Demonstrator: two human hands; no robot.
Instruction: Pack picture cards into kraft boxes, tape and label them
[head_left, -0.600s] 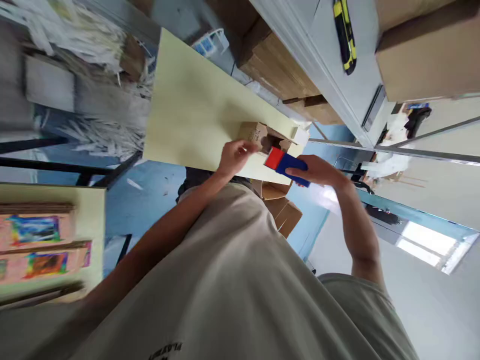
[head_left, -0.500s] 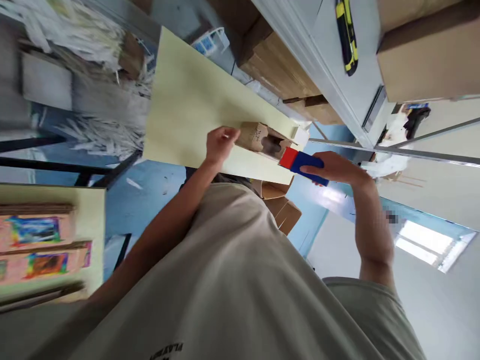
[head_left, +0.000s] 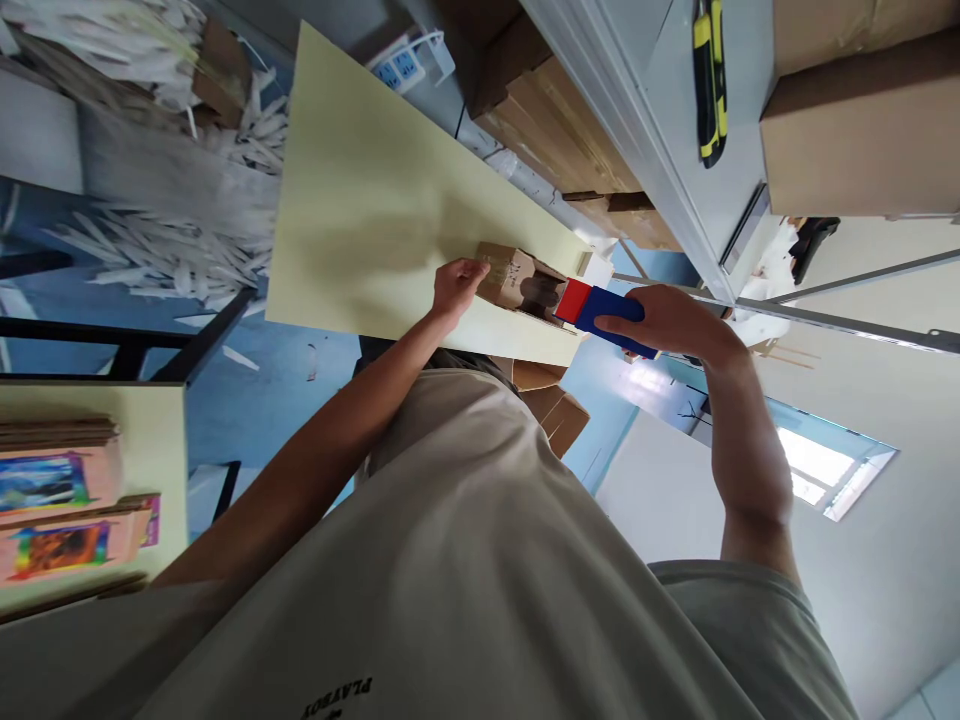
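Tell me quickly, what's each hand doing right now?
Left hand: at the cardboard box's end; grip cannot be told.
Right hand: closed, holding the red-and-blue item.

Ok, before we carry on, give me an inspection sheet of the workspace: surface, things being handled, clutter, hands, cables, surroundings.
Surface: pale yellow tabletop, under the small cardboard box.
Things handled: small cardboard box open at one end; red-and-blue pack with its red end at that opening, insertion unclear.
Clutter: white scrap strips heaped beyond the tabletop's left end.
Hands: left hand at the box's other end, contact uncertain; right hand grips the pack.
Cables: white power strip past the tabletop's far edge; its cord cannot be traced.
Surroundings: grey shelf bearing a yellow-and-black utility knife; printed packages on another table at left.
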